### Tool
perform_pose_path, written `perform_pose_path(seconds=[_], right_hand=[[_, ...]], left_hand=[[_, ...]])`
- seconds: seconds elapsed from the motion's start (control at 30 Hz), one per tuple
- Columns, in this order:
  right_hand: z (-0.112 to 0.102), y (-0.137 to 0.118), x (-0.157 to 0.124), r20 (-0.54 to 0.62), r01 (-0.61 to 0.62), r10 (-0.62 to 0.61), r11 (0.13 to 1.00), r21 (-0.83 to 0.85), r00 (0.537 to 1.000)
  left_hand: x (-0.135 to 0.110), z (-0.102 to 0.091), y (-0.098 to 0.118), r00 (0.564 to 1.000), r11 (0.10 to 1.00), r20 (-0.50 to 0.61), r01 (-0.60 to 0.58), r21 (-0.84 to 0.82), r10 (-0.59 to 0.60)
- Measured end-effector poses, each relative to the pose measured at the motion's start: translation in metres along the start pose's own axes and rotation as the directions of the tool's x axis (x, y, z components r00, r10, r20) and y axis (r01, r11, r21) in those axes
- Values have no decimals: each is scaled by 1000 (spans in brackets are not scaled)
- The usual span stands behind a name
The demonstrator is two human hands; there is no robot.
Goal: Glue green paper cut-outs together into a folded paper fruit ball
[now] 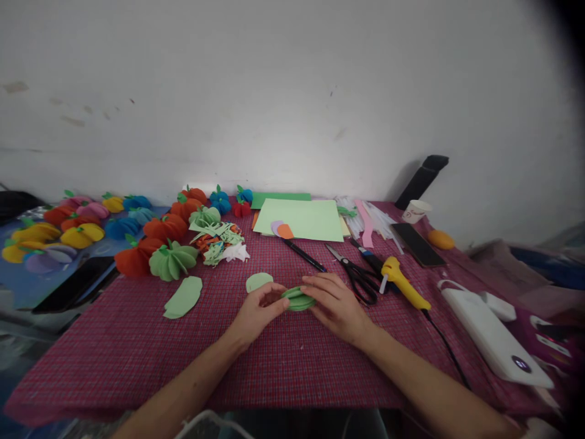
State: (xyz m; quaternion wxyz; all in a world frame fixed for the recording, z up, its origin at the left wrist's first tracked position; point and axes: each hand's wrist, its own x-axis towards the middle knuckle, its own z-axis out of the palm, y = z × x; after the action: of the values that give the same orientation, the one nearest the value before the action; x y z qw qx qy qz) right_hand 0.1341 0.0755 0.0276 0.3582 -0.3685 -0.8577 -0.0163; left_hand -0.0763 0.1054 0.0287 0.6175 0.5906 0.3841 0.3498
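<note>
Between my two hands is a small stack of light green paper pieces (299,299), held just over the red checked tablecloth (219,366). My left hand (260,310) pinches its left edge with thumb and fingers. The fingers of my right hand (340,308) lie over its top and right side, the thumb hidden. Just beyond my left hand lies a rounded light green paper piece (258,281). Further left rests another pile of light green cut pieces (183,297). Black-handled scissors (359,277) lie beyond my right hand.
Finished paper pumpkins (172,261) in several colours crowd the left side, near paper scraps (219,241). Green sheets (299,218) and a black pen (304,255) lie at the back. On the right are a yellow glue gun (404,283), a phone (418,244), a paper cup (415,211) and a white power bank (496,335).
</note>
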Motion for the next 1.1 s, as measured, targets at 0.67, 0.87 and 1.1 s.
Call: perform_pose_path(seconds=[0.67, 0.87, 1.1], right_hand=[[10, 0, 6, 202, -506, 477, 688, 521, 855], [11, -8, 7, 231, -482, 425, 734, 478, 875], [8, -10, 6, 207, -446, 395, 780, 440, 895]], left_hand=[[0, 8, -5, 989, 933, 85, -144, 329, 122], [-1, 5, -3, 962, 779, 98, -263, 569, 254], [-1, 5, 0, 958, 749, 134, -281, 599, 252]])
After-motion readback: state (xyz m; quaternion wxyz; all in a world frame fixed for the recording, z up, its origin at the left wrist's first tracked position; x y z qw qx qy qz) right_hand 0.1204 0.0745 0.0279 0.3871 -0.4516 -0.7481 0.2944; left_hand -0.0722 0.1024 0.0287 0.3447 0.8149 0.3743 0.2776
